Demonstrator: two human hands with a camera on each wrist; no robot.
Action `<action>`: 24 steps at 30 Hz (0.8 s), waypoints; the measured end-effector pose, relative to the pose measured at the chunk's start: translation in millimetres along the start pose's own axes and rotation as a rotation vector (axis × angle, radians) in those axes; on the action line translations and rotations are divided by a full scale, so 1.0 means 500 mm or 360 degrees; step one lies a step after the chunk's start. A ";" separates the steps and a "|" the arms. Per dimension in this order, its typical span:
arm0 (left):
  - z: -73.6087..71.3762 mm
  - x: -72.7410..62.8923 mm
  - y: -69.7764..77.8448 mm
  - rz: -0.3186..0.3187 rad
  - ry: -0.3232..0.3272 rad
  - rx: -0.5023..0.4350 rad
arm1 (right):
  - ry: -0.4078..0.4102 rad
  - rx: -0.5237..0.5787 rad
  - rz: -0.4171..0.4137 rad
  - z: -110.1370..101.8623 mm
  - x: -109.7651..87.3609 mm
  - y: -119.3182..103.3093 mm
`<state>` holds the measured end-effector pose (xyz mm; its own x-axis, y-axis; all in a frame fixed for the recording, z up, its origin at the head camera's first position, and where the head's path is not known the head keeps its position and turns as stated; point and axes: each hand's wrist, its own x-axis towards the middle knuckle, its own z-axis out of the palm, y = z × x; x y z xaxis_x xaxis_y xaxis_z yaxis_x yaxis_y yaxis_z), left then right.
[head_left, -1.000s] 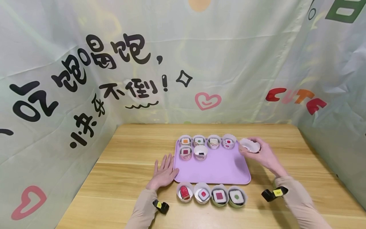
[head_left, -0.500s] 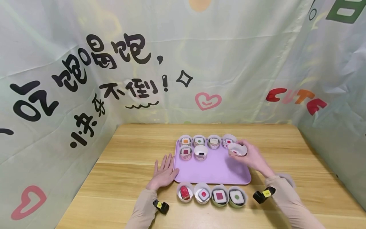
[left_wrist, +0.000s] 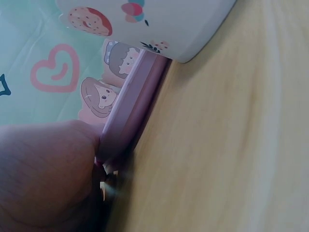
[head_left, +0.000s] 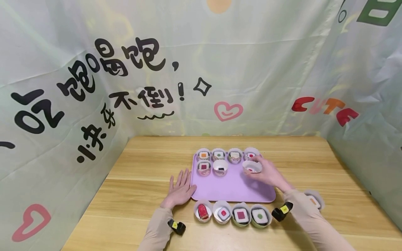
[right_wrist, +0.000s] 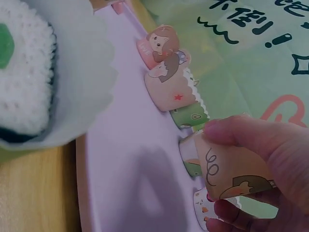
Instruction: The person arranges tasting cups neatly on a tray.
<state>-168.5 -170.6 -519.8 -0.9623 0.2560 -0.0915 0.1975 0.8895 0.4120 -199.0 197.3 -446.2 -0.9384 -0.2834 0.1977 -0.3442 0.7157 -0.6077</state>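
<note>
My right hand (head_left: 269,171) pinches a small paper cup (head_left: 252,168) with a scalloped rim, over the right half of the lilac tray (head_left: 232,190). In the right wrist view the cup's (right_wrist: 227,164) pinkish side carries a cartoon figure. Thumb and fingers grip its wall, and its shadow falls on the tray. Several cups with sushi pieces stand at the back of the tray, such as one with an orange centre (head_left: 203,154). Two more, a pink cup (head_left: 204,168) and a white cup (head_left: 220,168), stand before them. My left hand (head_left: 180,190) lies flat with spread fingers, its thumb at the tray's left edge.
Along the tray's front edge several sushi cups stand in a row on the wooden table (head_left: 132,195), from one with a red piece (head_left: 203,211) to one with a green centre (head_left: 260,215). Another cup (head_left: 313,200) is partly hidden by my right sleeve. Printed cloth (head_left: 263,76) encloses the table.
My right hand has carried its cup leftward and down from the tray's right edge to over the tray. The cup behind my right sleeve has come into view. My left hand has stayed still.
</note>
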 end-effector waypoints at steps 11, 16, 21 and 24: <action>0.000 0.000 0.000 -0.0003 0.0008 0.0005 | -0.0123 -0.0017 0.0033 0.003 0.009 -0.004; -0.001 -0.002 0.002 -0.0001 0.0014 -0.0002 | -0.0189 -0.0065 0.0033 0.006 0.016 -0.006; 0.001 -0.002 0.001 0.0001 0.0029 -0.0001 | -0.0232 -0.0095 0.0037 0.008 0.020 -0.007; 0.001 -0.002 0.000 0.0000 0.0029 -0.0002 | -0.0254 -0.0082 0.0058 0.009 0.019 -0.009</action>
<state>-167.7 -170.5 -520.2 -0.9657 0.2487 -0.0749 0.1969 0.8891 0.4132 -206.4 188.4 -445.0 -0.9349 -0.3516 0.0491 -0.3151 0.7581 -0.5710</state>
